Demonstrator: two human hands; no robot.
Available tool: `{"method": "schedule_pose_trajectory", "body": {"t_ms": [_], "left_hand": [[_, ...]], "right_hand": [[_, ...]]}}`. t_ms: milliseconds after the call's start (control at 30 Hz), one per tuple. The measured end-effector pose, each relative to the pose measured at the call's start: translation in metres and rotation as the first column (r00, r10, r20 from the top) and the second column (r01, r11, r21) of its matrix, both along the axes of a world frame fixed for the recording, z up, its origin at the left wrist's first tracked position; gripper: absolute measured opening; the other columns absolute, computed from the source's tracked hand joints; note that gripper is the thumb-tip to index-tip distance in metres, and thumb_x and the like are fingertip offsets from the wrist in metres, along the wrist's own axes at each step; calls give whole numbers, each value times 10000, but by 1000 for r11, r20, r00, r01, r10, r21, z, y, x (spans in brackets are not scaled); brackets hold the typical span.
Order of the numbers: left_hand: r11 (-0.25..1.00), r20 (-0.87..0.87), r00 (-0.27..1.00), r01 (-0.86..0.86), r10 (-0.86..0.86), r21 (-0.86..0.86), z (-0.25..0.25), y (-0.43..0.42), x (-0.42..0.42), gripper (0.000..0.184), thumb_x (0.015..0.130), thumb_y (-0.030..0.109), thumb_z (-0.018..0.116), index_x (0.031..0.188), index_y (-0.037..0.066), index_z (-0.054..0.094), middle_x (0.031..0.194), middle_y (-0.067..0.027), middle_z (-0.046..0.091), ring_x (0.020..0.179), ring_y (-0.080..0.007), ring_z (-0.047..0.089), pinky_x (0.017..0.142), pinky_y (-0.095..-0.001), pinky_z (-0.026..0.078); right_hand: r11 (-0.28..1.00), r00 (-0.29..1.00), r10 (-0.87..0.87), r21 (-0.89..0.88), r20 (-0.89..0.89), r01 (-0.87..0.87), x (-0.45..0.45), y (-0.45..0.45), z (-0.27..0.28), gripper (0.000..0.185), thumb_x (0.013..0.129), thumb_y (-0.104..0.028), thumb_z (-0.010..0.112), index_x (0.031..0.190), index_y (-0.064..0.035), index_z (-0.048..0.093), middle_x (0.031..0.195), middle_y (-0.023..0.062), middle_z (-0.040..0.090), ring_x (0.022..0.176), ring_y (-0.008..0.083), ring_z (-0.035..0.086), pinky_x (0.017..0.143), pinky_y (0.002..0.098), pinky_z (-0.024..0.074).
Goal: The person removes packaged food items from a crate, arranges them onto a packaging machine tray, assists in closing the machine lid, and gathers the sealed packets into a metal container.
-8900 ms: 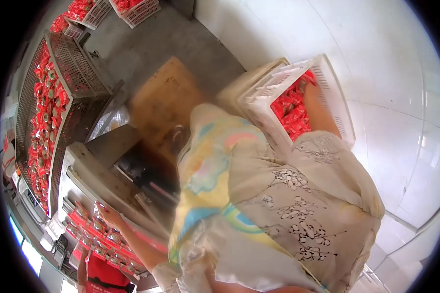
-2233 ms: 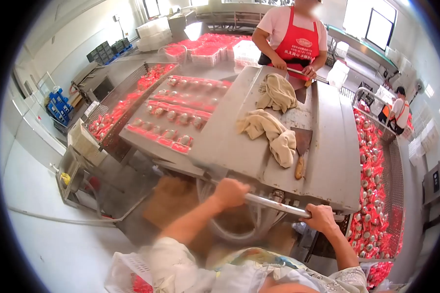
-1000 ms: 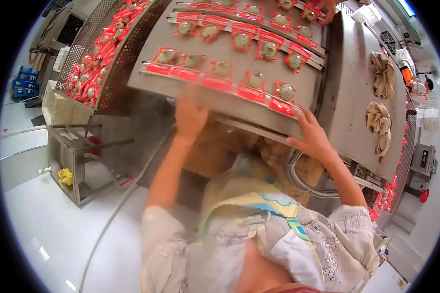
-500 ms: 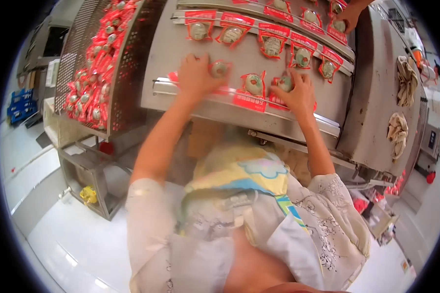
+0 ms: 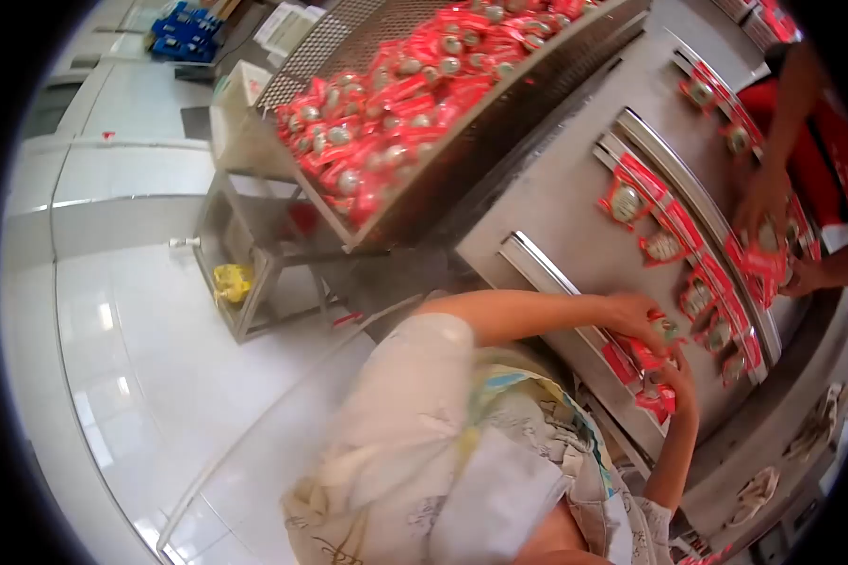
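My left hand [image 5: 637, 318] reaches across the near sealing bar [image 5: 548, 273], its fingers closed round red packets [image 5: 667, 328] with round greenish contents. Just beyond it, my right hand [image 5: 678, 379] has its fingers bent at the same small group, by a red packet [image 5: 656, 399]. The two hands nearly touch, and the fingers partly hide the packets. A row of red packets [image 5: 662, 247] lies along the middle bar [image 5: 693, 188] of the metal machine.
A perforated metal bin [image 5: 499, 94] full of red packets stands beyond the machine. A co-worker's hands [image 5: 765, 202] handle packets at the far side. Cloths [image 5: 756, 494] lie at lower right. A metal stand [image 5: 254, 273] holds something yellow [image 5: 233, 282].
The view has turned, so the bin now fills the upper middle. My hands have come together at the right end of the near bar, and packets there have been gathered.
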State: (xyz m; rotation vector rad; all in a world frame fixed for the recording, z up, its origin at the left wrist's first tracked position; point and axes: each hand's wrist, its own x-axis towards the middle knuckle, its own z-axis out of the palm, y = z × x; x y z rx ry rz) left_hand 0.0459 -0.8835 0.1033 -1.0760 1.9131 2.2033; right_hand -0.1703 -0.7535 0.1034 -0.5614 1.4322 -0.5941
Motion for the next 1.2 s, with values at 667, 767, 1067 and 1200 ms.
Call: {"method": "schedule_pose_trajectory", "body": {"t_ms": [667,767,1067,1200], "left_hand": [[386,-10,677,-430,736,-816,31,-158,571,671,561,424,831,1073,53,607,985,-124,609,919,-248,606,820,-359,485],[362,146,456,-434,878,-825,7,-203,704,637,552,485,828,979,51,639,890,-113,659,824,-251,645,758,-364,509],[502,456,215,-272,863,-821,-57,-312,878,749,606,674,698,1057,81,613,1076,-130,651,1004,-283,625,822,-417,495],[624,566,262,-346,781,-701,-73,-320,895,660,787,582,573,1206,72,567,1198,-165,604,1130,-299,567,927,-426,450]], "right_hand": [[820,908,407,-400,-95,-410,472,-247,29,680,670,-161,695,1313,-90,487,1261,55,510,1138,159,494,964,329,398],[467,795,525,-679,-302,-567,607,-316,-10,778,625,-275,834,1298,-82,494,1283,110,482,1254,238,432,1065,374,326],[-27,455,367,-498,-811,-867,892,-401,-17,733,563,-434,823,1188,-138,581,1287,242,394,1231,419,383,971,469,428],[-269,471,236,-523,-850,-809,939,-415,-78,477,682,-340,737,1101,-150,610,1222,207,441,1146,374,430,878,451,473]]}}
